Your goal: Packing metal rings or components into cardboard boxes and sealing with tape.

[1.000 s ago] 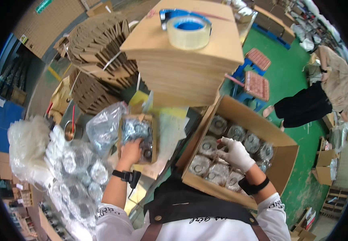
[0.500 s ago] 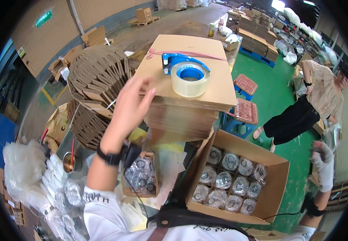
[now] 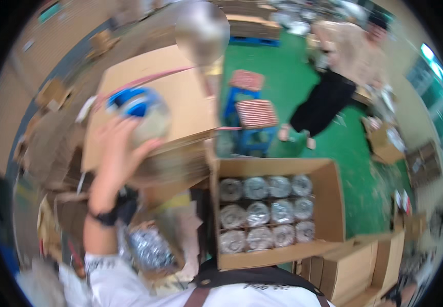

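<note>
My left hand [image 3: 120, 148], with a black band at the wrist, reaches over the near edge of a stack of flat cardboard [image 3: 188, 110]. Its fingers and thumb are spread apart, right against a blue tape dispenser with a wide roll of clear tape [image 3: 155, 123]. Motion blur hides how much of it they touch. Of my right arm, only a blurred bit by a dark band shows at the lower right rim; the right hand itself is out of sight. In front of me an open carton [image 3: 334, 204] holds several plastic-wrapped round items [image 3: 257, 214] in dividers.
A smaller box of wrapped items [image 3: 152, 248] lies below my left forearm. Blue stools [image 3: 256, 115] with woven tops stand beyond the carton on the green floor. A person [image 3: 344, 61] stands farther right. Another open cardboard box [image 3: 354, 271] is at the lower right.
My view has swung right, so the stack and carton sit farther left. The left hand has come up to the tape dispenser. My gloved right hand has dropped out of view.
</note>
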Demonstrator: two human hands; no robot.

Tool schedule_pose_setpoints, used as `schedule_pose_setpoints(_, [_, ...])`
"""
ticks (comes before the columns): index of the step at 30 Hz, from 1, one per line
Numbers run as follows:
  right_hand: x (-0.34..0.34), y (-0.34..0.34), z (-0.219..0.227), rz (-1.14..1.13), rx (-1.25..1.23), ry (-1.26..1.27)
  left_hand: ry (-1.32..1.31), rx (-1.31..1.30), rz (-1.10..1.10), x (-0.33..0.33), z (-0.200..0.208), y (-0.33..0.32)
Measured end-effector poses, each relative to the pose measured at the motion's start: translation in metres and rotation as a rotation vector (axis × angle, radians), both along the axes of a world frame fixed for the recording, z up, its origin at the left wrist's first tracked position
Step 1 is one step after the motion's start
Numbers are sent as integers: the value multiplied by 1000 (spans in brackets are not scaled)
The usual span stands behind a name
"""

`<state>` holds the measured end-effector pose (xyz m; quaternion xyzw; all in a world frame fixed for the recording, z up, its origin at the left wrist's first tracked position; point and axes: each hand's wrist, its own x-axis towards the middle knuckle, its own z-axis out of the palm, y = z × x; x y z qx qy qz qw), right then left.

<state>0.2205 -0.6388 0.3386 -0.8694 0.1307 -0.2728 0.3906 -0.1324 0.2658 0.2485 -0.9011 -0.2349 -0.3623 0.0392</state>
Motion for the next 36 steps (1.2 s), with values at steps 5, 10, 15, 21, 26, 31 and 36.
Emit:
schedule_pose_setpoints(5, [-13, 199, -77, 264, 202, 1, -159, -12, 47, -60, 32, -88])
schedule_pose_setpoints(10, [-63, 372, -159, 709, 442, 347, 239, -202, 4, -102, 55, -155])
schedule_pose_setpoints(15, [-115, 439, -198, 1246, 327, 760, 170, -352, 80, -133, 32, -226])
schedule_pose_setpoints(21, [-118, 440, -248, 1601, 64, 1291, 121, -654, 572, -165, -60, -372])
schedule_pose_setpoints(26, [-105, 425, -262, 1720, 131, 1362, 139, -845, 776, -176, -178, -483])
schedule_pose_setpoints(31, [-95, 417, -263, 1820, 136, 1370, 216, -678, 825, -202, -248, -488])
schedule_pose_setpoints(36, [-99, 414, -236, 1840, 154, 1204, 76, -598, 789, -229, -220, -452])
